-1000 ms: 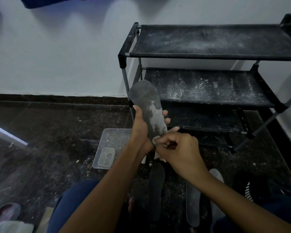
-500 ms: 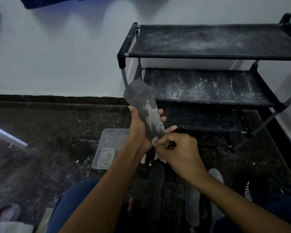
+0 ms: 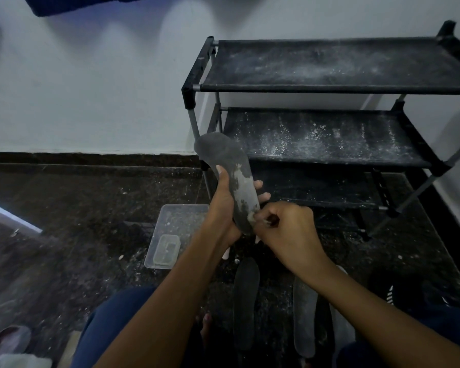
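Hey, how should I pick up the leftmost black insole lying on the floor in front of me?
Probably pinch the near end of the flat black foam insole from above: it lies flat, lengthwise toward you, so that thin edge is closest.

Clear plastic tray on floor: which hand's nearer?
Left. The left hand, gripping the dark grey insole, is just right of the clear plastic tray; the right hand is farther right.

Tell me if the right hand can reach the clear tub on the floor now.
Probably not directly. The right hand is busy pinching at the insole, and the left hand with its forearm lies between it and the tub; it would have to cross over them.
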A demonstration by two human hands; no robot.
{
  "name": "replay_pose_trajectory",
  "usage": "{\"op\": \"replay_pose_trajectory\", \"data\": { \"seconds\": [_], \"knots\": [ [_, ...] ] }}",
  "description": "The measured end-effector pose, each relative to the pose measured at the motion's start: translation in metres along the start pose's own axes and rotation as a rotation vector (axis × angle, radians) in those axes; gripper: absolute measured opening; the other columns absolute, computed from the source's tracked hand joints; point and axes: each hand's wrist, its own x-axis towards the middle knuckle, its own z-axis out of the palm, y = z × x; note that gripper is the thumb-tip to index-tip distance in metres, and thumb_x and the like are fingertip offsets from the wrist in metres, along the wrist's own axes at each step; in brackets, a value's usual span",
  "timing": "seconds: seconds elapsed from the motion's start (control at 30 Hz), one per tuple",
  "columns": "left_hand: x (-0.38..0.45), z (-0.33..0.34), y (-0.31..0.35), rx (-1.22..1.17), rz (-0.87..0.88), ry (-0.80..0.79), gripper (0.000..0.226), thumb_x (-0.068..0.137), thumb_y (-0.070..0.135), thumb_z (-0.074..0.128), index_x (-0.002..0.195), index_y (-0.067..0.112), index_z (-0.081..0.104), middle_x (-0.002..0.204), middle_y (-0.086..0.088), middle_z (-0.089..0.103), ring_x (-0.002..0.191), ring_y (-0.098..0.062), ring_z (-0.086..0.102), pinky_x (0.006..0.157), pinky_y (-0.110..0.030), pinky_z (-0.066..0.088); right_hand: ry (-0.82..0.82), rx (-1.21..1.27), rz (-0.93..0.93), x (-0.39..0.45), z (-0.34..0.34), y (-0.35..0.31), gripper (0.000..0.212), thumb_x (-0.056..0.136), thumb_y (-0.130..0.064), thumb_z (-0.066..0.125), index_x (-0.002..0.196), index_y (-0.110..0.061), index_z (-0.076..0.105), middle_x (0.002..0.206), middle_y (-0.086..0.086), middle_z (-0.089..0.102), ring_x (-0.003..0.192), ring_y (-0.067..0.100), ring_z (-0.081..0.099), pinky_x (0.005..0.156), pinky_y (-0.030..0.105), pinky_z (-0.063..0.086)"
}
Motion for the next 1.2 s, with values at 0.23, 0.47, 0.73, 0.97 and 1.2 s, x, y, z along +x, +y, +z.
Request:
{"op": "replay_pose_trajectory", "data": {
  "seconds": [0.23,0.47,0.73,0.97,1.2],
  "knots": [
    [-0.002,0.003,-0.002,0.108,-0.136,-0.054,0.088,0.089,0.07,0.013,0.133,0.003,0.051,0.126,-0.015,0.06,0.102,-0.023,0.063,0.075,-0.033,0.052,0.092,-0.148,-0.119,0.015,0.001,0.0,0.005,0.079,-0.004,0.066,0.08,-0.006,0.07,0.081,0.004,0.066,0.063,0.005,0.055,0.063,0.0,0.039],
    [0.005,-0.004,-0.005,0.016,0.005,-0.066,0.058,0.093,0.062,0.017,0.133,0.027,0.039,0.117,-0.006,0.066,0.092,-0.031,0.067,0.074,-0.04,0.055,-0.053,-0.049,-0.049,-0.003,0.006,-0.001,0.007,0.075,-0.004,0.069,0.078,-0.01,0.07,0.076,0.001,0.069,0.062,0.002,0.06,0.06,0.007,0.047],
    [0.006,0.003,-0.018,0.182,0.001,0.015,0.061,0.097,0.054,0.024,0.111,0.008,0.062,0.096,-0.009,0.072,0.088,-0.017,0.069,0.081,-0.029,0.055,0.144,-0.119,-0.077,0.028,-0.003,0.005,0.008,0.077,-0.003,0.064,0.078,-0.009,0.069,0.077,0.003,0.064,0.064,0.009,0.058,0.061,0.016,0.046],
    [0.003,0.001,-0.019,0.219,-0.024,0.021,0.064,0.096,0.057,0.025,0.109,0.009,0.065,0.101,-0.007,0.073,0.095,-0.018,0.068,0.081,-0.03,0.052,0.0,-0.19,-0.053,0.015,-0.004,0.0,0.008,0.075,-0.005,0.069,0.078,-0.012,0.071,0.079,0.003,0.068,0.062,0.011,0.063,0.059,0.015,0.049],
    [-0.002,0.012,-0.024,0.216,-0.095,-0.042,0.06,0.096,0.058,0.021,0.099,0.016,0.064,0.077,-0.004,0.073,0.066,-0.015,0.07,0.057,-0.027,0.058,0.187,-0.088,-0.025,0.036,-0.016,0.011,0.007,0.079,-0.009,0.066,0.081,-0.013,0.07,0.073,-0.002,0.068,0.062,0.005,0.061,0.059,0.014,0.048]
  ]
}}
